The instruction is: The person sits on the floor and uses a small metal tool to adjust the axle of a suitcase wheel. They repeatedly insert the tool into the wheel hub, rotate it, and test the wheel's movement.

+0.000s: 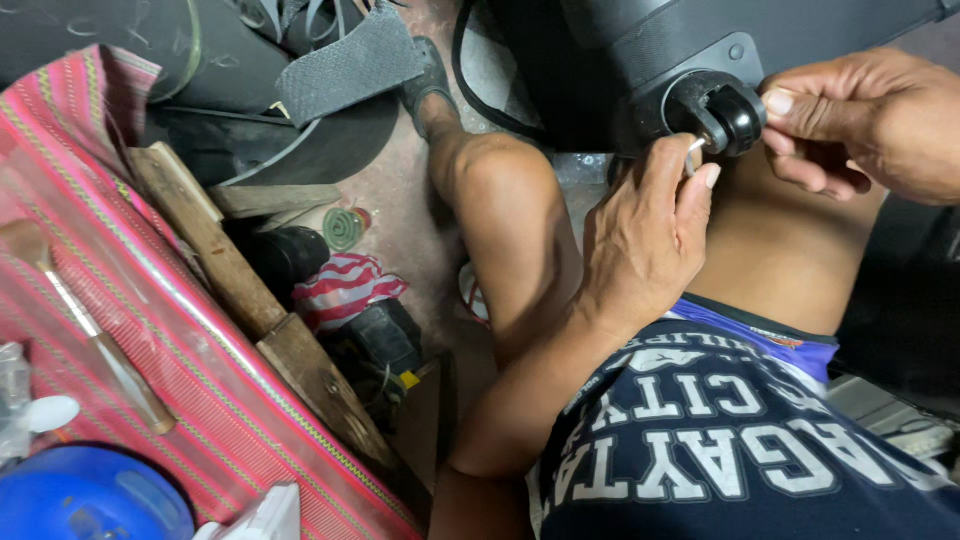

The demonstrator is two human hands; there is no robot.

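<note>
We see a small black wheel [735,115] fixed to the corner of a black suitcase [640,50] near the top right of the view, just above our bare thigh [790,250]. Our right hand [870,120] closes on the wheel from the right, thumb and fingers pressed around its side. Our left hand [650,235] comes up from below, its grip pinching a small pale metal piece [695,152] right against the wheel's mount. What that piece is, we cannot make out; our fingers cover most of it.

Room here is tight: the suitcase body fills the upper edge, the thigh lies under the hands, and our bent knee [500,180] stands just to the left. The suitcase runs out of view at the top and right.

Further left, a worn wooden plank [250,290] edges a worktop covered with red striped cloth [150,330] under clear plastic. A brush [90,330] lies on it, and a blue round container [90,495] is cut off at the bottom corner. Between plank and knee, a striped rag [345,285] and dark clutter crowd the floor [410,210].
</note>
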